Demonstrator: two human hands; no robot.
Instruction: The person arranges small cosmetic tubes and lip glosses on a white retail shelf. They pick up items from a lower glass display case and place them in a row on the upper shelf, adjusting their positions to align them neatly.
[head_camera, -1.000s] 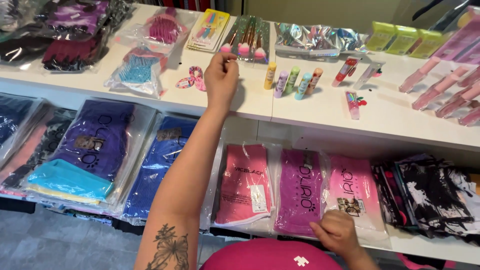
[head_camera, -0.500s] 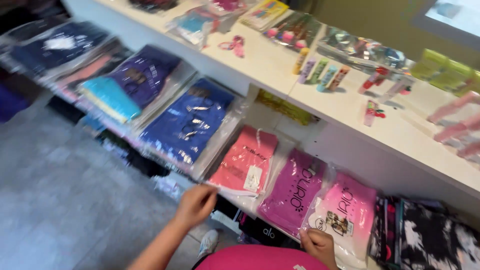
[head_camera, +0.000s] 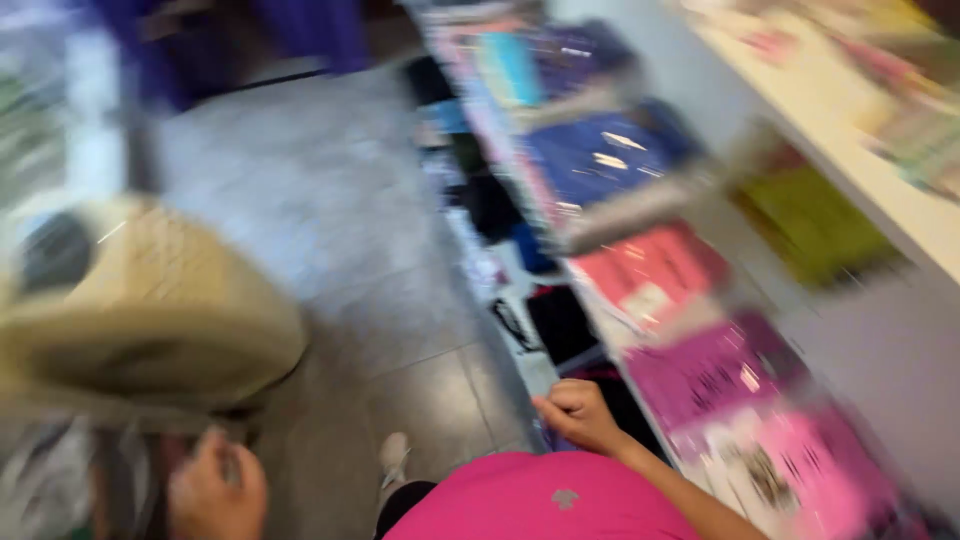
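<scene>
The view is heavily blurred by motion. My left hand (head_camera: 215, 492) is low at the bottom left, next to clear plastic wrapping and just under a tan rounded object (head_camera: 140, 320); its grip is too blurred to read. My right hand (head_camera: 580, 414) has its fingers curled, with nothing visible in it, at the front edge of the lower shelf. A magenta packet (head_camera: 712, 370) and a pink packet (head_camera: 790, 462) lie just to its right. My pink shirt (head_camera: 540, 505) fills the bottom centre.
The lower shelf also carries a coral packet (head_camera: 650, 275) and a blue packet (head_camera: 600, 160). A white upper shelf (head_camera: 870, 190) runs along the right, with yellow-green packets (head_camera: 812, 222) beneath it. Grey tiled floor (head_camera: 370, 240) spreads left of the shelves. My shoe (head_camera: 395, 455) shows below.
The view has swung left and down, off the shelves toward the floor. My left hand dropped from the upper shelf to the lower left. My right hand stays by the lower shelf's edge.
</scene>
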